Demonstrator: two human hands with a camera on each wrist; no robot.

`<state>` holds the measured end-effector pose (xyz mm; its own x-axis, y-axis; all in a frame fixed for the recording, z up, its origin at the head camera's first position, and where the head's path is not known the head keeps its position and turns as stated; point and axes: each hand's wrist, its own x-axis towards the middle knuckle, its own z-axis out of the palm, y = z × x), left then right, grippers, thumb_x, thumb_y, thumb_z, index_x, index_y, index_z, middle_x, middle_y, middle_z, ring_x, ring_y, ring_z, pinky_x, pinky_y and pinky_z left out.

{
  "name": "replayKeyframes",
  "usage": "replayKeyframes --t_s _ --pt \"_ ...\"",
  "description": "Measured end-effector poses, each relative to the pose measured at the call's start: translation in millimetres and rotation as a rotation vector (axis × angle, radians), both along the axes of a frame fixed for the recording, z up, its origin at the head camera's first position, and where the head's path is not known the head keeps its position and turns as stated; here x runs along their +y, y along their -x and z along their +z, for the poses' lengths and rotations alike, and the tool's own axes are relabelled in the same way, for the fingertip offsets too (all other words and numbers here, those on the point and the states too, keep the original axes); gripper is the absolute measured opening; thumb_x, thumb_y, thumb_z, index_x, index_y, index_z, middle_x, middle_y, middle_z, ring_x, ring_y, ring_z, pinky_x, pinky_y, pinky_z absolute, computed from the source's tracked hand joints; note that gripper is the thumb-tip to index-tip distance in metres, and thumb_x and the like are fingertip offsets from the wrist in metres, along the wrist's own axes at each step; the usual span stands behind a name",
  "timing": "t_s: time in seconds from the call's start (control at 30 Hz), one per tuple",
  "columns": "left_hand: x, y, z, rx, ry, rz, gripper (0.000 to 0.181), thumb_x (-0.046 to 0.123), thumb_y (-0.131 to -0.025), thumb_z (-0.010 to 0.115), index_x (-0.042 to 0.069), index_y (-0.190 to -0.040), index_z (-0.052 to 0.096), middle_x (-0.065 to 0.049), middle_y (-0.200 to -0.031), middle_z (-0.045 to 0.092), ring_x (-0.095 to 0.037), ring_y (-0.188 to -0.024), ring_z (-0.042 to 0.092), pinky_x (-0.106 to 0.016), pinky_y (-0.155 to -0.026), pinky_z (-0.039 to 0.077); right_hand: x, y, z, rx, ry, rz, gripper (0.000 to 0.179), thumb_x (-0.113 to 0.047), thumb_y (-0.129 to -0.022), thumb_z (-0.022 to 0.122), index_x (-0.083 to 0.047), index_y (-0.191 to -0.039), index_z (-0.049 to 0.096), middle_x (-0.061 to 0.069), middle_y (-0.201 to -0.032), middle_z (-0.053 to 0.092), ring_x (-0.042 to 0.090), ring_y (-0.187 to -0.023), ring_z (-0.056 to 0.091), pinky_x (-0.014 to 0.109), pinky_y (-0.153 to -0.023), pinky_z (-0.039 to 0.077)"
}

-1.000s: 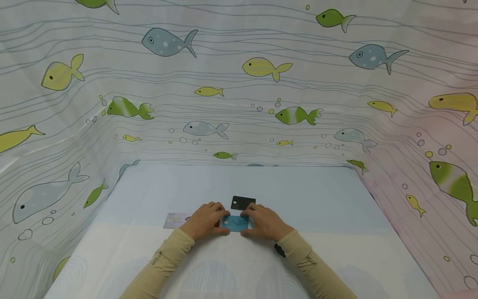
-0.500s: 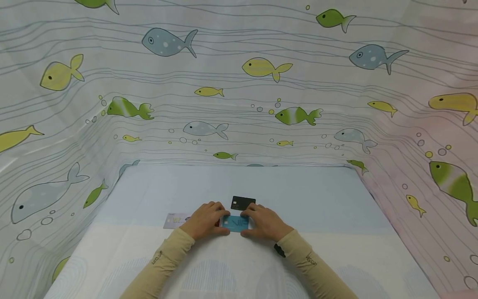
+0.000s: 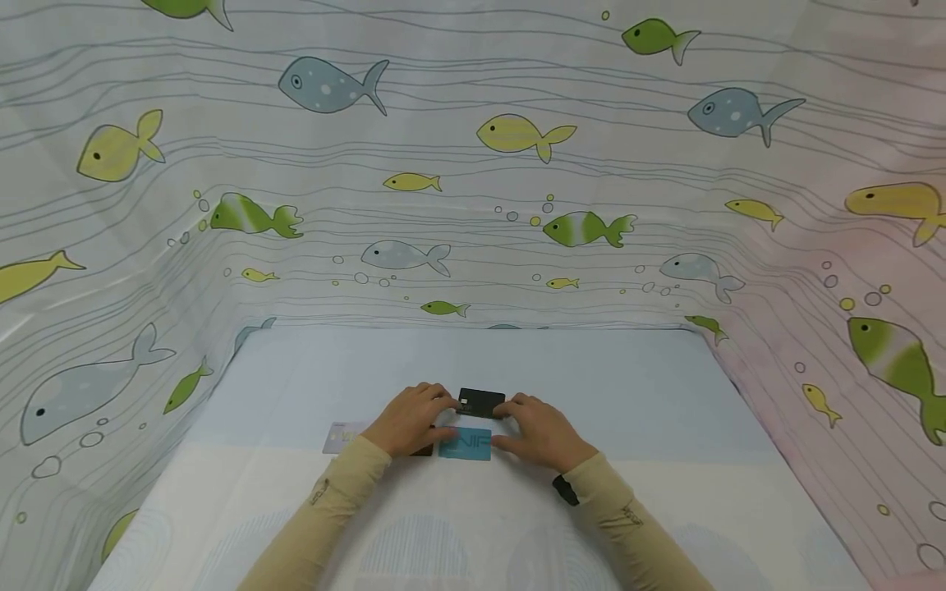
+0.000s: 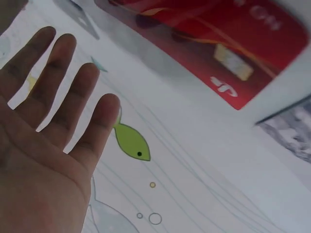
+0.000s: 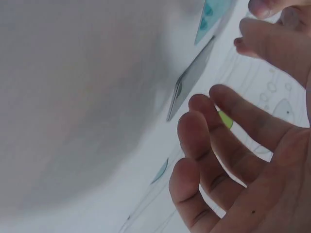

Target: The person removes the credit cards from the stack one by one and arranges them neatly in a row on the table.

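Note:
A black card [image 3: 481, 403] lies on the table just beyond a blue card [image 3: 464, 444] lettered VIP. My left hand [image 3: 414, 419] has its index fingertip at the black card's left edge and its thumb over the blue card's left end. In the left wrist view the fingers of that hand are spread, and a red card [image 4: 194, 43] with a chip shows beside them. My right hand [image 3: 543, 433] reaches in from the other side, index fingertip at the black card's right corner and thumb by the blue card's right edge. Its other fingers are loosely bent in the right wrist view.
A pale lilac card [image 3: 342, 437] lies to the left, with the left hand and sleeve covering part of the row. The pale cloth-covered table [image 3: 576, 361] meets fish-print curtains [image 3: 473, 197] at the back and both sides. A black strap [image 3: 566, 491] shows at the right wrist.
Both hands have left their grip on the blue card's ends and shifted away from the body, their index fingers now by the black card. The blue card stays in place.

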<state>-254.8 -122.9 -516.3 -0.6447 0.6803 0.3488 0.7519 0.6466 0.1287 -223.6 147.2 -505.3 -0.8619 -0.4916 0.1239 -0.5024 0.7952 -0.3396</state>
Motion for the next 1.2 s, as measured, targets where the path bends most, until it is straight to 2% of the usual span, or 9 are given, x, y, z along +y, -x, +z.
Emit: replayKeyframes --t_s 0.1,0.3,0.53,0.87,1.2 --pt "4.6 4.9 3.6 -0.02 0.012 0.0 0.04 0.038 -0.088 0.079 0.013 -0.119 0.073 -0.003 -0.113 0.067 -0.024 -0.103 0.063 -0.041 -0.083 0.054 5 2.0 -2.6 0.019 -0.005 -0.047 0.045 -0.041 -0.089 0.077 -0.013 -0.124 0.069 0.003 -0.11 0.066 0.019 -0.098 0.064 0.04 -0.084 0.054" --pt "14.3 19.0 4.9 -0.093 0.09 0.069 0.044 0.04 -0.091 0.076 0.014 -0.125 0.07 -0.006 -0.12 0.065 -0.026 -0.108 0.062 -0.042 -0.089 0.053 11 3.8 -3.7 0.02 0.013 -0.12 0.045 -0.038 -0.089 0.077 -0.011 -0.125 0.069 0.005 -0.113 0.065 0.023 -0.101 0.064 0.043 -0.086 0.054" --pt "20.4 32.7 3.7 -0.18 0.127 0.114 0.051 0.041 -0.089 0.078 0.012 -0.13 0.068 -0.009 -0.123 0.065 -0.029 -0.11 0.062 -0.045 -0.093 0.052 14 8.7 -3.5 0.011 0.012 -0.134 0.048 -0.036 -0.09 0.078 -0.01 -0.129 0.066 0.008 -0.119 0.063 0.025 -0.107 0.063 0.043 -0.09 0.053" --pt "27.9 37.9 5.2 -0.252 0.147 0.131 0.055 0.044 -0.09 0.076 0.012 -0.133 0.066 -0.01 -0.123 0.062 -0.028 -0.11 0.06 -0.045 -0.094 0.05 10 26.3 -10.7 0.0 -0.04 -0.142 0.053 -0.039 -0.089 0.079 -0.01 -0.131 0.065 0.009 -0.12 0.063 0.028 -0.109 0.062 0.046 -0.091 0.052" --pt "27.5 41.0 4.1 -0.241 0.124 0.12 0.055 0.043 -0.087 0.079 0.012 -0.131 0.067 -0.008 -0.117 0.063 -0.027 -0.104 0.06 -0.046 -0.089 0.052 0 37.2 -11.6 0.034 -0.087 -0.074 0.06 -0.045 -0.087 0.079 -0.009 -0.132 0.065 0.009 -0.114 0.062 0.026 -0.098 0.062 0.044 -0.081 0.054"
